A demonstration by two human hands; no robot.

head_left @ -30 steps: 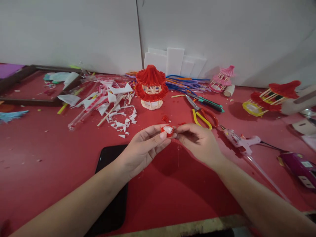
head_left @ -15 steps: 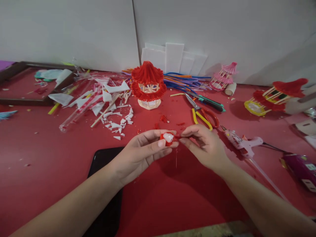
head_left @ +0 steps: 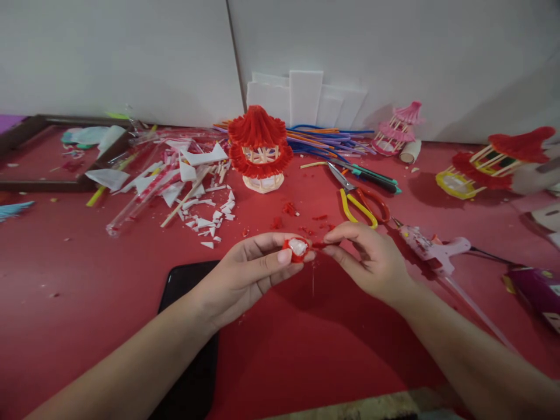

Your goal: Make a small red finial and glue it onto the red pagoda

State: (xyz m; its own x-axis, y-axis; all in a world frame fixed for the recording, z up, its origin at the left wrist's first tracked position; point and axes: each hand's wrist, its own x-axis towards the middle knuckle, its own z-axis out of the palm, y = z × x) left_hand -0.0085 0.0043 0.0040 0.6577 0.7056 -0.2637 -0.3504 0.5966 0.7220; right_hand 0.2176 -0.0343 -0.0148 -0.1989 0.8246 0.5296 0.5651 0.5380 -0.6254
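Observation:
My left hand [head_left: 249,275] pinches a small white piece wrapped in red pipe cleaner [head_left: 297,247] between thumb and fingers, held above the red table [head_left: 87,274]. My right hand [head_left: 371,262] is closed in a pinch on the red pipe cleaner's free end [head_left: 319,245], just right of the piece. A thin glue thread hangs below them. A finished red pavilion model [head_left: 261,149] stands behind the hands, near the wall.
Scissors with yellow and red handles [head_left: 361,204] and a pink glue gun [head_left: 431,249] lie to the right. White foam scraps [head_left: 205,204] litter the left. A black phone [head_left: 192,338] lies under my left forearm. Coloured pipe cleaners [head_left: 328,140], two other models and foam sheets line the back.
My hands have drifted slightly down and apart, and the right hand has drawn the red pipe cleaner end out a little from the piece. The camera view shifted a bit.

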